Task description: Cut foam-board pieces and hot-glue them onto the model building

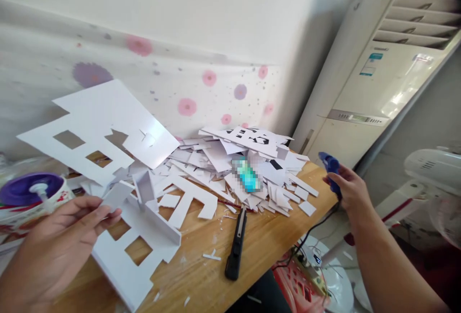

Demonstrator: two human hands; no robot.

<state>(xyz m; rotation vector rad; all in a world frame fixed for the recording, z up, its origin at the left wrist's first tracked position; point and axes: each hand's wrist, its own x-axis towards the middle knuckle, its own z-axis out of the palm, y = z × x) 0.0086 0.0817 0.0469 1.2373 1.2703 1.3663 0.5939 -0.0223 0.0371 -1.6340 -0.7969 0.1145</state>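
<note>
At the lower left, my left hand pinches a small white board piece between thumb and fingers. That piece is just above a white cut-out board with square window holes and short upright walls; whether they touch I cannot tell. My right hand is wrapped round a blue glue gun, held off the table's right edge with a dark cord trailing down. A black utility knife lies on the wooden table between the hands, blade end toward the scrap pile.
White board scraps are heaped against the wall, with a pixelated turquoise object on them. A larger windowed board leans at left beside a purple-lidded tub. Right stand a fan and an air conditioner; a pink basket sits below.
</note>
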